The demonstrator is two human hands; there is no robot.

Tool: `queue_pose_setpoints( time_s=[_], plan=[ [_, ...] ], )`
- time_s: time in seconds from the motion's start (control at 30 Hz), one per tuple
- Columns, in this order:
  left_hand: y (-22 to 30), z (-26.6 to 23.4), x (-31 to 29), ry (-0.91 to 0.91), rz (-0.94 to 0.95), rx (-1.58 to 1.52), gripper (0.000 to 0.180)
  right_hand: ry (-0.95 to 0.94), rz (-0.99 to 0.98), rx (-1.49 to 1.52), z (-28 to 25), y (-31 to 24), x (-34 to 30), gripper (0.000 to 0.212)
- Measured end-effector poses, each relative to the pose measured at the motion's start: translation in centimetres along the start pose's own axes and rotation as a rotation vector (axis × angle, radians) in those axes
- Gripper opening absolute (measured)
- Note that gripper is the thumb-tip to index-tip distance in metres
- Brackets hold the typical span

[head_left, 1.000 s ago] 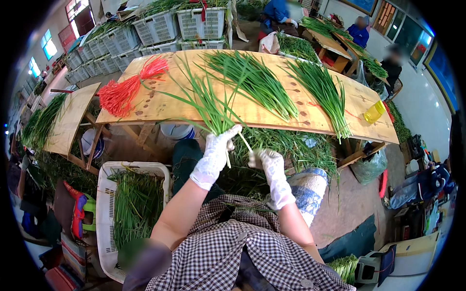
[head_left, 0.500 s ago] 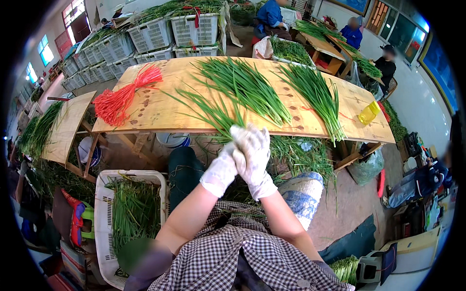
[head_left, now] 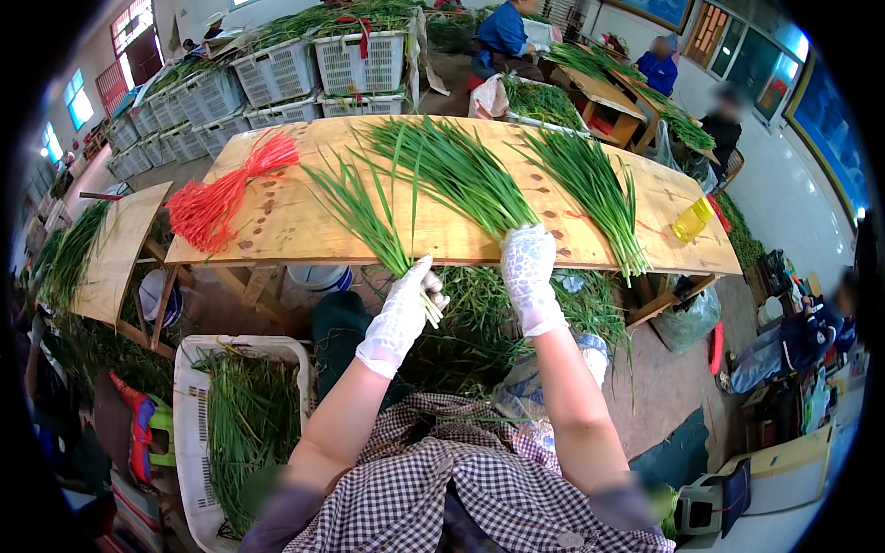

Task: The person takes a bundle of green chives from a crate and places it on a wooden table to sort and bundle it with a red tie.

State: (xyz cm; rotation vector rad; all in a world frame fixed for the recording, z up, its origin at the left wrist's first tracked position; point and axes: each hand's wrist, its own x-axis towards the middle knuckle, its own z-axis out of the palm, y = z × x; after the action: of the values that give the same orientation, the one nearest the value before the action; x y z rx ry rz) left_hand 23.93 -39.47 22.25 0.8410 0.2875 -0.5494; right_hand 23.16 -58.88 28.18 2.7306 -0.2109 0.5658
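Bright, even daylight from windows (head_left: 78,97) at left, soft shadows, sharp centre, strong fisheye bending and dark rim.

Both hands are in white knit gloves, forearms bare, coming up from the bottom of the shot. Left hand (head_left: 403,309) is curled in a fist just below the near edge of the wooden board (head_left: 277,226), thumb up. Right hand (head_left: 529,272) reaches further, fingers bent down over that same edge.

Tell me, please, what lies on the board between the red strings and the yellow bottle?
In the head view, three bunches of green chives lie between the red strings and the yellow bottle.
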Motion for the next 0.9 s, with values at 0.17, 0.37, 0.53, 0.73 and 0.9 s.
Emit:
queue_pose_setpoints(
  time_s=[0.17, 0.37, 0.53, 0.73, 0.9],
  plan=[
    [1.2, 1.2, -2.6, 0.093, 0.113, 0.211, 0.031, -0.139, 0.099, 0.856, -3.8, -4.1, -6.5, 0.024],
    [-1.1, 0.2, -2.2, 0.063, 0.107, 0.199, 0.015, -0.343, 0.459, 1.669, 0.6, -6.5, -7.9, 0.025],
    [0.3, 0.0, -2.9, 0.037, 0.125, 0.163, 0.022, -0.512, 0.527, 1.696, -1.4, -5.8, -8.0, 0.026],
    [4.5, 1.4, -4.3, -0.198, 0.245, 0.166, 0.022, -0.579, -0.033, 0.579, 5.4, -1.6, -14.5, 0.028],
    [5.5, 1.9, -4.8, -0.311, 0.176, -0.286, 0.012, 0.28, 0.122, 0.773, -1.1, -1.0, -8.0, 0.014]
  ],
)
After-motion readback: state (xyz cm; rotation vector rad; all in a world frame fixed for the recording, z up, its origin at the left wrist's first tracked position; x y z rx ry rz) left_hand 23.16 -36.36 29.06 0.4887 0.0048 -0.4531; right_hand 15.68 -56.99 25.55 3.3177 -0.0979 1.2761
